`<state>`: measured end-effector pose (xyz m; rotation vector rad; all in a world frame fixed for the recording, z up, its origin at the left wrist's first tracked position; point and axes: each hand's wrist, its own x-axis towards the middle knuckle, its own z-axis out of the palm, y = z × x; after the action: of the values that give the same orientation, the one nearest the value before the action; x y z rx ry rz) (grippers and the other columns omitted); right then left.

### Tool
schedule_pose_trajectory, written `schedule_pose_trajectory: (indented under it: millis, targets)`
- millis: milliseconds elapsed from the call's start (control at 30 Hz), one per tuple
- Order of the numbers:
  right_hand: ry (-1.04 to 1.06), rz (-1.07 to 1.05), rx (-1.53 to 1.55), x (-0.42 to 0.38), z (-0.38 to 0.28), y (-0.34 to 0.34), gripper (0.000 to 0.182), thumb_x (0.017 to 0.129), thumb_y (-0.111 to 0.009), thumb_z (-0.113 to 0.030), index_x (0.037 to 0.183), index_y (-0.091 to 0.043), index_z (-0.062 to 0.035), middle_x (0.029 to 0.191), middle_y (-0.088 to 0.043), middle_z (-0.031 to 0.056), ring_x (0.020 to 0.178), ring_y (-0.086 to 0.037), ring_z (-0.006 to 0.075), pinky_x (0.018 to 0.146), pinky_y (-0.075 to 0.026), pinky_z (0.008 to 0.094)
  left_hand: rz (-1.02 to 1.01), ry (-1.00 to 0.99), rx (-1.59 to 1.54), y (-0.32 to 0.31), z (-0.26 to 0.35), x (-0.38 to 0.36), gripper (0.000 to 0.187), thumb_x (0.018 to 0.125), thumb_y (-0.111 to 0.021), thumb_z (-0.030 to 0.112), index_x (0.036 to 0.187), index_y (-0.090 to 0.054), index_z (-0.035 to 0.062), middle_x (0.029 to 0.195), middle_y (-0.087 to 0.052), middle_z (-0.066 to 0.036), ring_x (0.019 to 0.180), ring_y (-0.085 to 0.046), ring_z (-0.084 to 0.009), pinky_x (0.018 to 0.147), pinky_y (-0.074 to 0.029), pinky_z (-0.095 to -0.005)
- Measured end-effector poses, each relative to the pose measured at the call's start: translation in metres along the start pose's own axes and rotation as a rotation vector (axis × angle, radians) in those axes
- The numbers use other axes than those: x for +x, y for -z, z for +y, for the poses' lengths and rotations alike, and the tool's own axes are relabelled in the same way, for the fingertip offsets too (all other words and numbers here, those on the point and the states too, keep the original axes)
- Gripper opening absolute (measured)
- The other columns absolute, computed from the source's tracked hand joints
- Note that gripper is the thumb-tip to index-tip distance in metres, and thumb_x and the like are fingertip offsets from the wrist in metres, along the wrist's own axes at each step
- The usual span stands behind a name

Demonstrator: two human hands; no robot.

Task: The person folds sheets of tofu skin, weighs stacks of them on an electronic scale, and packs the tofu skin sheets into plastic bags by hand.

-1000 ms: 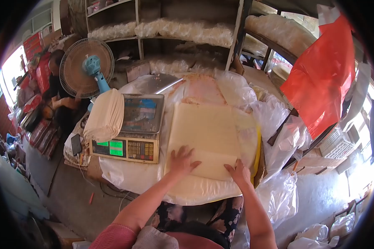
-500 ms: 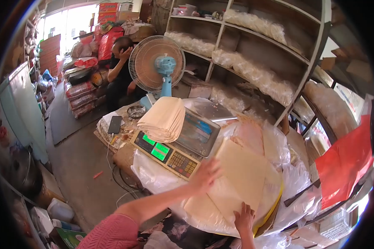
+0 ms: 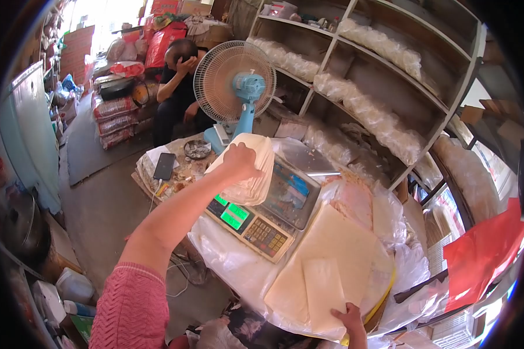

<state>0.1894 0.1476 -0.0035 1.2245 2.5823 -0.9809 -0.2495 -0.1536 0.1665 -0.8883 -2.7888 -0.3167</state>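
My left hand is on top of a stack of folded cream-coloured sheets, fingers curled over its upper part and thumb towards the right. That stack rests on a digital scale with a lit green display, covering part of its metal pan. At the near edge of the table, my right hand pinches the lower right corner of a narrow folded cream sheet. Beneath this piece lie large, flat cream sheets on clear plastic. The frames do not show what the sheets are made of.
A blue fan stands behind the scale. Left of the stack are a phone and a metal dish. Another person sits beyond, hand on head. Shelves hold bagged goods; red sheeting hangs at right.
My left hand has moved from over the large sheets up and left onto the stack. A narrow folded sheet now lies by my right hand, which has closed on its corner. The view has shifted slightly.
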Motion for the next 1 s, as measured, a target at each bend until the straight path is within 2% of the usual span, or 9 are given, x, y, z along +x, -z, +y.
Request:
schedule_pose_trajectory:
  millis: [67, 167, 367, 567, 633, 733, 800, 900, 1000]
  targets:
    - [0.199, 0.074, 0.522, 0.001, -0.009, 0.007, 0.035, 0.075, -0.071, -0.015, 0.101, -0.059, 0.0046, 0.088, -0.065, 0.0081, 0.072, -0.059, 0.0144, 0.066, -0.048, 0.0281, -0.019, -0.031, -0.056, -0.007, -0.015, 0.010, 0.063, 0.070, -0.067, 0.054, 0.087, -0.065, -0.0068, 0.096, -0.062, -0.022, 0.095, -0.059, -0.0351, 0.082, -0.048, -0.0408]
    - [0.267, 0.247, 0.666, 0.004, -0.071, 0.023, 0.021, 0.081, -0.059, -0.002, 0.102, -0.059, 0.0025, 0.089, -0.063, 0.0044, 0.076, -0.058, 0.0124, 0.068, -0.047, 0.0270, -0.011, -0.084, -0.110, -0.015, -0.029, 0.016, 0.065, 0.070, -0.066, 0.056, 0.085, -0.065, -0.0077, 0.088, -0.064, -0.023, 0.090, -0.062, -0.0337, 0.081, -0.049, -0.0387]
    - [0.589, 0.111, 0.855, 0.065, -0.184, 0.001, 0.038, 0.084, -0.058, -0.004, 0.121, -0.050, 0.0032, 0.101, -0.063, 0.0077, 0.088, -0.058, 0.0142, 0.077, -0.046, 0.0269, 0.019, -0.157, -0.094, -0.024, -0.034, 0.024, 0.061, 0.072, -0.065, 0.055, 0.079, -0.067, -0.0052, 0.087, -0.065, -0.022, 0.087, -0.062, -0.0341, 0.078, -0.049, -0.0398]
    - [0.350, -0.053, 0.788, 0.084, -0.262, -0.035, 0.049, 0.083, -0.063, -0.011, 0.128, -0.047, -0.0010, 0.112, -0.061, 0.0116, 0.096, -0.060, 0.0168, 0.077, -0.050, 0.0278, 0.070, -0.203, -0.107, -0.037, -0.042, 0.025, 0.038, 0.073, -0.067, 0.037, 0.073, -0.067, -0.0013, 0.078, -0.065, -0.019, 0.078, -0.063, -0.0346, 0.073, -0.049, -0.0420]
    - [0.562, 0.397, 0.150, 0.073, -0.267, -0.036, 0.050, 0.083, -0.063, -0.013, 0.127, -0.045, 0.0023, 0.120, -0.054, 0.0207, 0.098, -0.059, 0.0252, 0.081, -0.048, 0.0313, 0.114, -0.232, -0.025, -0.030, -0.034, 0.022, 0.032, 0.072, -0.067, 0.031, 0.071, -0.067, -0.0017, 0.074, -0.064, -0.019, 0.076, -0.064, -0.0347, 0.072, -0.050, -0.0423]
    - [0.767, 0.485, 0.119, 0.074, -0.245, -0.028, 0.051, 0.083, -0.063, -0.018, 0.127, -0.045, -0.0003, 0.123, -0.052, 0.0225, 0.099, -0.059, 0.0289, 0.082, -0.049, 0.0338, 0.197, -0.204, 0.023, -0.001, -0.021, 0.019, 0.021, 0.074, -0.063, 0.019, 0.072, -0.065, -0.0017, 0.071, -0.064, -0.018, 0.071, -0.065, -0.0345, 0.065, -0.053, -0.0412]
    - [0.651, 0.420, 0.165, 0.064, -0.234, -0.012, 0.051, 0.083, -0.063, -0.018, 0.128, -0.045, -0.0012, 0.123, -0.052, 0.0209, 0.101, -0.059, 0.0281, 0.083, -0.049, 0.0347, 0.319, -0.069, 0.187, 0.030, -0.025, 0.029, 0.016, 0.076, -0.059, 0.014, 0.079, -0.064, -0.0016, 0.072, -0.065, -0.018, 0.069, -0.066, -0.0338, 0.059, -0.054, -0.0399]
    - [0.486, 0.344, 0.199, 0.062, -0.210, 0.009, 0.050, 0.082, -0.063, -0.018, 0.127, -0.047, -0.0019, 0.124, -0.054, 0.0170, 0.103, -0.059, 0.0251, 0.082, -0.049, 0.0366, 0.517, -0.005, 0.088, 0.059, -0.030, 0.035, 0.016, 0.076, -0.058, 0.009, 0.086, -0.061, -0.0026, 0.071, -0.064, -0.018, 0.068, -0.066, -0.0322, 0.057, -0.052, -0.0394]
    - [0.573, 0.401, 0.172, 0.077, -0.180, 0.004, 0.049, 0.082, -0.065, -0.014, 0.125, -0.048, 0.0018, 0.118, -0.058, 0.0133, 0.088, -0.063, 0.0172, 0.075, -0.051, 0.0275, 0.746, -0.141, -0.642, 0.076, -0.008, 0.015, 0.029, 0.080, -0.056, 0.007, 0.107, -0.060, -0.0037, 0.069, -0.063, -0.013, 0.060, -0.062, -0.0207, 0.056, -0.046, -0.0329]
